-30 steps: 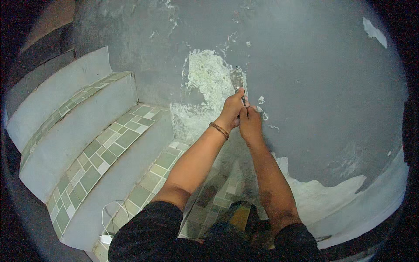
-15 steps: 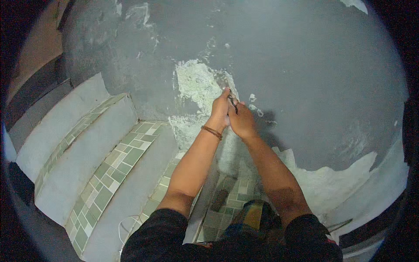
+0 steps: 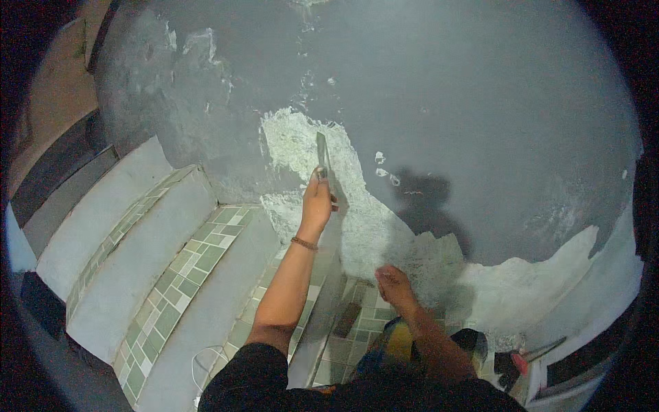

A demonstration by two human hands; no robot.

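Observation:
My left hand (image 3: 318,202) is closed around a scraper (image 3: 322,145), its narrow blade turned nearly edge-on and pointing up. Behind the blade is a bare, pale patch (image 3: 288,141) of the grey wall (image 3: 480,123); I cannot tell whether blade and wall touch. Lower and to the right, my right hand (image 3: 396,285) is held apart from the scraper, fingers curled in. Whatever its palm may hold is hidden. A brown bracelet (image 3: 304,243) circles my left wrist.
Steps with green tile treads (image 3: 168,312) and grey risers (image 3: 130,275) climb along the left. White wire (image 3: 195,367) loops over a lower tread. Ragged pale wall (image 3: 528,281) runs along the lower right, near a red object (image 3: 519,362) and a long thin strip (image 3: 549,349).
Both hands were together at the scraper on the pale patch. My right hand has come off and drawn back down; the left keeps the scraper, now lower and further left in view.

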